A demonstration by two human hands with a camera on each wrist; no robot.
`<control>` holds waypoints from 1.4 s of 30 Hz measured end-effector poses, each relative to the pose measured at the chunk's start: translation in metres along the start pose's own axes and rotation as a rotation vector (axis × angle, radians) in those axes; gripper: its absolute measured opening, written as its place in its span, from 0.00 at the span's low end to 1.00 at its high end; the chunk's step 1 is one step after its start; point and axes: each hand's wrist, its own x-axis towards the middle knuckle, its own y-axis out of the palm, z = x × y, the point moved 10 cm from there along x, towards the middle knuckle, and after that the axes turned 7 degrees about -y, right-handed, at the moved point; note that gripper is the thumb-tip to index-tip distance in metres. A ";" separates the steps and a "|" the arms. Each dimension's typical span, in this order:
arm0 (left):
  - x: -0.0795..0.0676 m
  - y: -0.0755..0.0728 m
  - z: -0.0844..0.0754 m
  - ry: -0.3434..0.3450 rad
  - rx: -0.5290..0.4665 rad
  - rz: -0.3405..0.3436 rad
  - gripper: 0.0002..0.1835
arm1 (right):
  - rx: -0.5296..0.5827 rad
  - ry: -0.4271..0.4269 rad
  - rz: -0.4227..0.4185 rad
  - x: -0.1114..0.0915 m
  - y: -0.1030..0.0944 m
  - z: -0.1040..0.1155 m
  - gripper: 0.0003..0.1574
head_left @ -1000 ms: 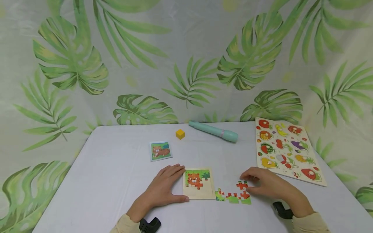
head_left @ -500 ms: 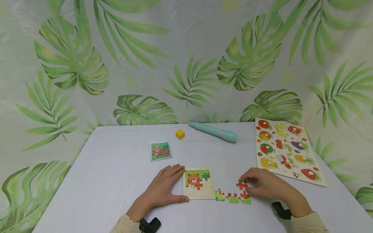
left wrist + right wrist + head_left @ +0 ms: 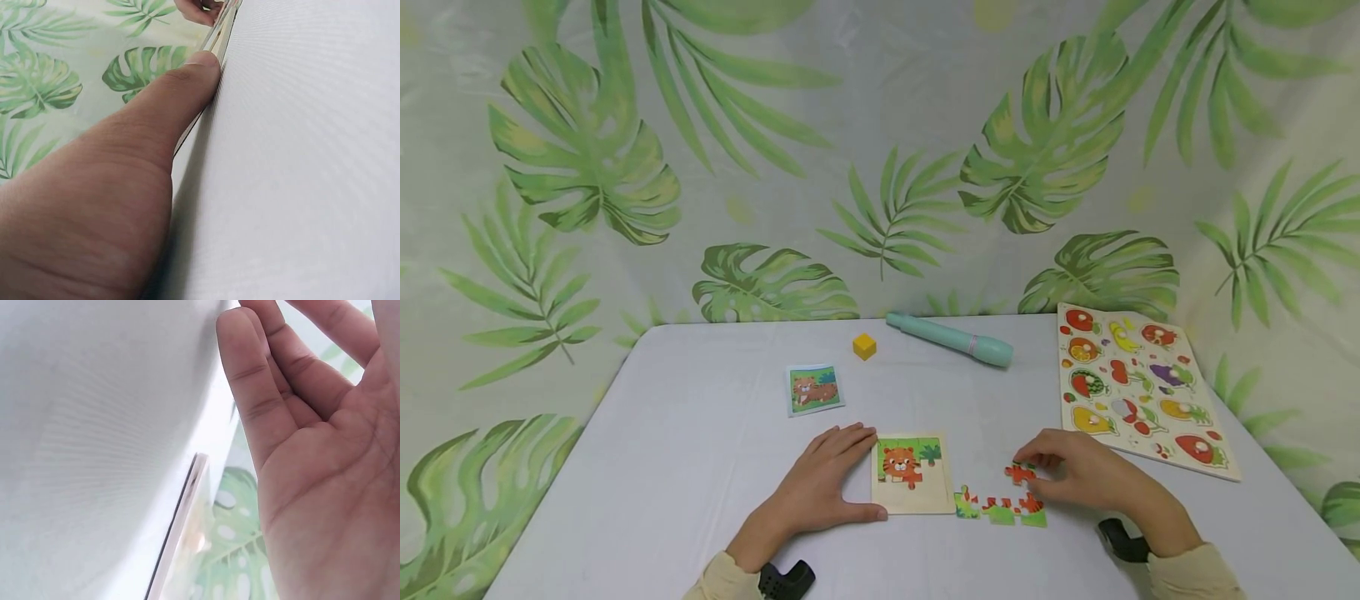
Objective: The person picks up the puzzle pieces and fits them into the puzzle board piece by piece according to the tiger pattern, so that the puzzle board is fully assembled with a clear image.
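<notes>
My left hand [image 3: 827, 483] lies along the left side of a wooden puzzle board [image 3: 917, 500]. Its fingertips touch the upper left corner and its thumb the lower left. In the left wrist view the thumb [image 3: 194, 78] meets the board's edge. Part of a tiger picture fills the board's upper left and top; bare wood shows at lower right. My right hand [image 3: 1078, 471] pinches a red puzzle piece [image 3: 1019, 473] between thumb and index finger, low over the table. Several loose pieces [image 3: 1000, 510] lie in a row right of the board. The right wrist view hides the piece.
A tiger picture card [image 3: 815, 390] lies beyond my left hand. Farther back are a yellow cube [image 3: 864, 347] and a mint-green stick-shaped object [image 3: 951, 337]. A fruit peg puzzle board [image 3: 1142, 392] lies at the right, close to my right hand.
The red puzzle piece has shifted slightly left and away from me with my right fingertips, which have closed in on it. My left hand and the board stay put.
</notes>
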 end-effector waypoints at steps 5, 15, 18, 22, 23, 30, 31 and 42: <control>0.000 0.001 0.001 -0.001 0.004 0.001 0.57 | -0.007 -0.002 0.000 0.002 0.000 0.000 0.16; 0.000 0.001 0.000 0.005 0.004 -0.007 0.57 | 0.034 -0.020 0.025 0.013 -0.004 0.012 0.16; 0.000 0.001 -0.001 0.004 0.001 -0.004 0.57 | 0.027 -0.020 0.027 0.018 -0.004 0.015 0.16; 0.000 0.000 -0.001 0.004 -0.002 -0.005 0.57 | 0.014 -0.035 0.022 0.023 -0.004 0.021 0.16; 0.000 0.000 -0.001 0.004 -0.003 -0.006 0.57 | 0.012 -0.041 0.021 0.025 -0.004 0.022 0.16; -0.001 -0.001 -0.001 0.004 -0.007 -0.008 0.57 | 0.022 -0.044 0.053 0.037 0.000 0.029 0.16; -0.001 0.000 -0.001 0.004 -0.009 -0.008 0.57 | 0.020 -0.048 0.052 0.039 0.001 0.030 0.16; -0.001 -0.002 -0.001 0.010 -0.008 -0.011 0.58 | 0.005 -0.088 0.050 0.055 0.004 0.042 0.16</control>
